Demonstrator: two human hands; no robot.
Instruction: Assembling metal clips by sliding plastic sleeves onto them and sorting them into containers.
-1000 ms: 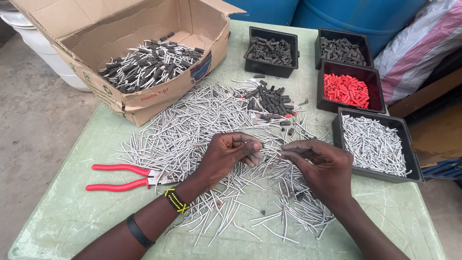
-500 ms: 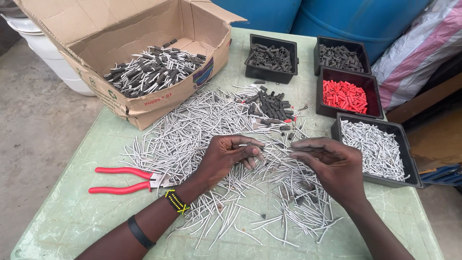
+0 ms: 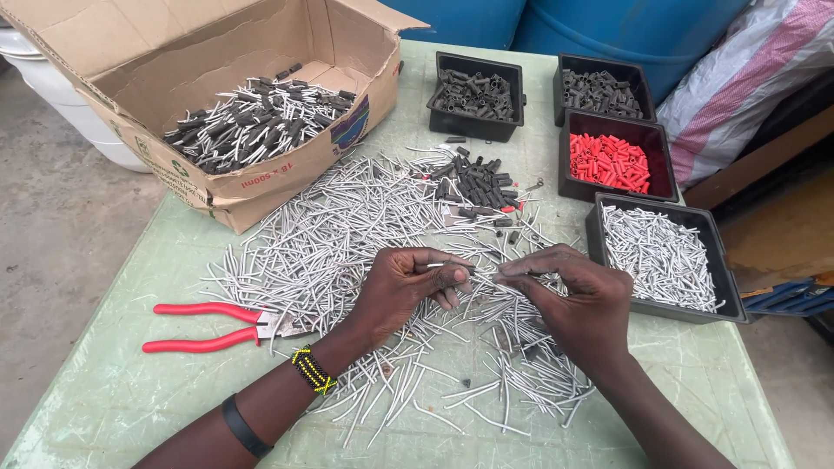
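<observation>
At the centre of the frame we pinch a thin grey wire piece [image 3: 445,265] in the fingertips of our left hand [image 3: 404,287], while our right hand [image 3: 573,295] closes its fingers on the other end, above the loose wire pile [image 3: 347,217]. Red-handled pliers [image 3: 208,326] lie lower left.

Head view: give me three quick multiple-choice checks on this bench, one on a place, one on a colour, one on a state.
1. Where do the pliers lie?
A. On the table, on the left hand's side
B. In the cardboard box
C. In a black tray

2. What colour are the pieces in the middle right tray?
A. Grey
B. Red
C. Blue

3. What is the left hand doing?
A. Lying flat and open
B. Gripping the pliers
C. Pinching a thin silver piece

Answers: 1 A, they rest on the green table. 2 B, that tray holds red pieces. 3 C, fingertips close on a silver piece near the right hand.
</observation>
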